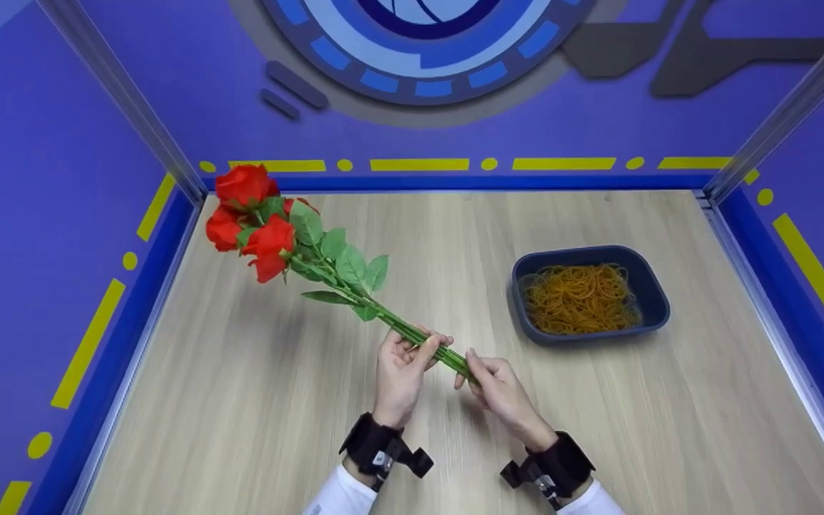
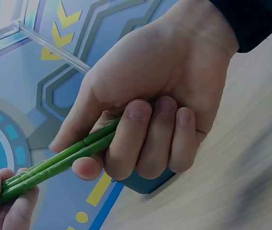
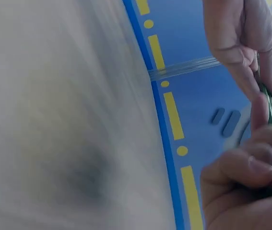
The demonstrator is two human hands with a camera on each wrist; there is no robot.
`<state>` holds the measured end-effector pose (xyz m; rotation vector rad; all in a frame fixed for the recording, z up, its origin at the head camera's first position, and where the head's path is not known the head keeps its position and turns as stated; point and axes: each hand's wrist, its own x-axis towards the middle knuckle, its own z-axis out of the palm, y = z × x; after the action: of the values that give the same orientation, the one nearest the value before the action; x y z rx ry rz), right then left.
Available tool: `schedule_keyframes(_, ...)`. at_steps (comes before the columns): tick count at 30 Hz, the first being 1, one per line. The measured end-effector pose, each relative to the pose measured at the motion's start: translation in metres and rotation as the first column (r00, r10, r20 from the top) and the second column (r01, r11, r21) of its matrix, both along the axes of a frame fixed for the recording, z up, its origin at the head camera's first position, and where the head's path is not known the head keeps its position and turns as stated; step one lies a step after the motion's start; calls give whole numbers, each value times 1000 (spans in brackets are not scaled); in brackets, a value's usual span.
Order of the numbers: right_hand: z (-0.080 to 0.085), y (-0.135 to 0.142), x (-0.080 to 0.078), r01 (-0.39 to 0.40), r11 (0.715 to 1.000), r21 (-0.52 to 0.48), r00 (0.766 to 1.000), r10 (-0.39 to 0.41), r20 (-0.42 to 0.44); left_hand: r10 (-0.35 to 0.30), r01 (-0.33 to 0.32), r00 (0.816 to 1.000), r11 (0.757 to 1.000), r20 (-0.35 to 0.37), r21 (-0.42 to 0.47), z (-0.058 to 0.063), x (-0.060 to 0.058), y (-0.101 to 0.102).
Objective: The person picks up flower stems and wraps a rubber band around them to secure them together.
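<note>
From my remote station I see the wood-grain surface (image 1: 240, 429) spread beneath the fingers of both hands. The bunch of red roses (image 1: 350, 265) is the longest thing on it or over it: its green stems run through the fingers, and its blooms and leaves reach out well beyond those of the left hand, toward the far left corner. A shadow falls below it.

Past the right hand's fingers, farther out and to their right, I have a dark rectangular container (image 1: 649, 300), well apart from them. Inside lies a tangled heap of thin yellow-orange bands (image 1: 584, 297) that covers most of its floor.

My left hand (image 1: 401, 372) reaches forward with its thumb laid over the stems and its fingers curled round them from below. The right hand (image 1: 503, 390) angles inward just beside it, pinching the stems near their lower ends between thumb and fingers. Each wrist wears a black strap (image 1: 376, 443), above white sleeves (image 1: 344, 493).
</note>
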<state>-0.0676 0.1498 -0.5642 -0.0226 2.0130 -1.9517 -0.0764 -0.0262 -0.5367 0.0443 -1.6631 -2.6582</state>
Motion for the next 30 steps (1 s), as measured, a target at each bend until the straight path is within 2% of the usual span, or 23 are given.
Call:
schedule_keyframes(2,-2,2,0,-67,996,64,994,73,-84,-5,5,1000,1000,19,10,0,3,0)
schedule_keyframes(4,-4,3,1,-103,986,132,978,125,-169,-11,10,999,1000,36,10,1,5,0)
schedule_keyframes(8,-8,4,2,-98,970,222,934,166,-315,-11,10,998,1000,62,16,4,9,0)
schedule_keyframes(13,-8,5,1,-78,971,227,881,174,-440,-36,36,997,999,74,2,8,11,-4)
schedule_keyframes(16,-7,6,0,-84,969,230,864,186,-467,-58,61,996,998,70,-35,8,12,-7)
schedule_keyframes(20,-6,8,0,-94,963,252,873,201,-444,-89,94,994,993,65,-76,8,14,-7)
schedule_keyframes(23,-5,9,2,-101,953,284,869,223,-441,-106,112,992,990,66,-91,7,15,-6)
schedule_keyframes(30,-4,8,4,-99,939,329,821,264,-506,-102,109,990,991,93,-81,9,14,-5)
